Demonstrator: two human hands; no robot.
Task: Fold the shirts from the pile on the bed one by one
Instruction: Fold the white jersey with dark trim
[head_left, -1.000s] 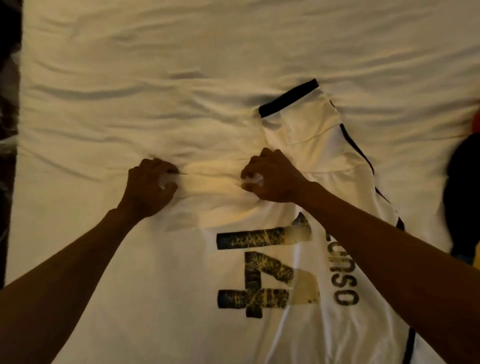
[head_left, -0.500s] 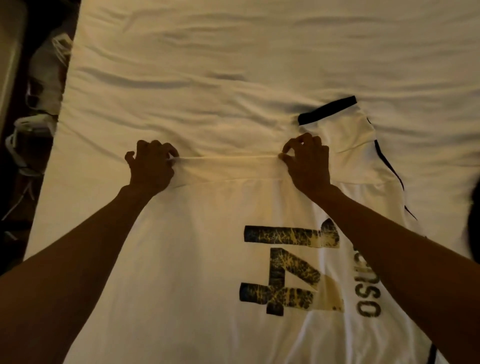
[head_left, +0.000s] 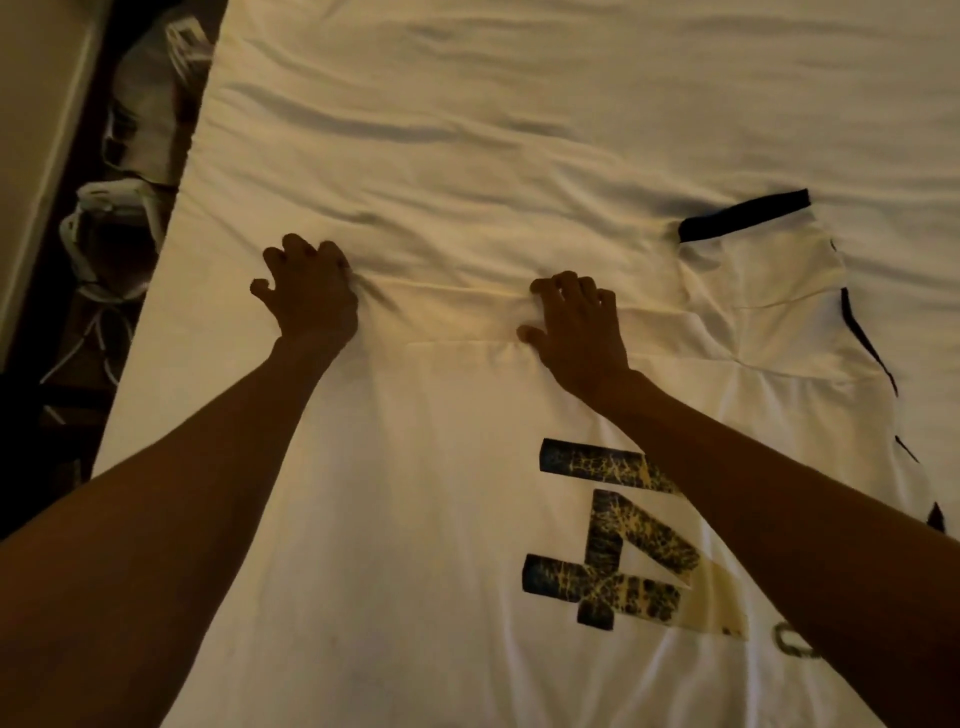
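Shirt (head_left: 441, 519) is flat on the bed (head_left: 519, 104), back up, white, with the number print (head_left: 608, 535) lying sideways to me. So its long axis runs left-right across the view; I judge the collar end is off to the right. Both hands sit on the far long edge, with the rest of the shirt lying toward me under my forearms.

Left hand (head_left: 306, 291) is at the left end of a narrow folded band. Fingers are curled and cloth is bunched beside them, so it reads as gripping the shirt. Right hand (head_left: 571, 322) is well apart from it along the same band, fingers bent with tips down, thumb out flat. Pinching or only pressing, I cannot tell.

The sleeve (head_left: 758, 270) with the black cuff sticks out away from me, just past the right hand. That hand is the nearer one if the sleeve gets folded in next.

Against the earlier frame: the edge was pulled taut and raised between two pinching hands. Now it lies down on the sheet as a flat band, and both hands have dropped onto it. The view has swung left, so more of the floor clutter (head_left: 109, 218) beside the bed shows.
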